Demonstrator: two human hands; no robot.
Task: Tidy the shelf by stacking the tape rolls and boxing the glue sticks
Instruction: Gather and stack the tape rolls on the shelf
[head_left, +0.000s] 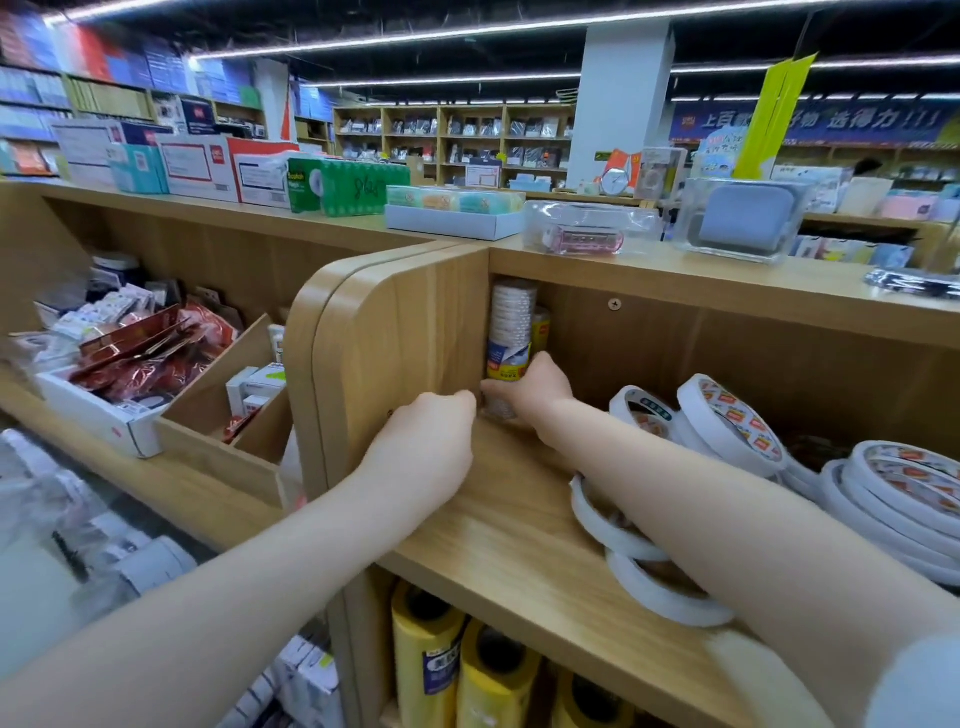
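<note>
The step in hand appears to be building a column of tape rolls in the back left corner of the shelf (498, 525). The tape stack (511, 332) stands upright against the side panel (395, 332), reaching almost to the underside of the counter (675, 260) above.

The right hand (530, 387) is curled round the base of the stack, fingers wrapped on the lowest rolls. The left hand (431, 436) sits at the panel's edge with its fingers bent toward the same base; whether it holds a roll or only steadies cannot be told, since the fingertips are hidden.

To do this well:
1. Keep both hands low on the column; it is tall and narrow and will likely topple if pushed high up.
2. Seat it flush into the corner so two walls support it.
3. Release one hand at a time.

Loose white tape rolls (727, 421) lie leaning and overlapping on the right of the shelf, some under the right forearm; these remain to be stacked.

Containers: a white tray (104, 415) in the left bay holds red foil packets; the wooden divider bin (228, 452) beside it holds small white boxes. Glue sticks cannot be identified.
</note>
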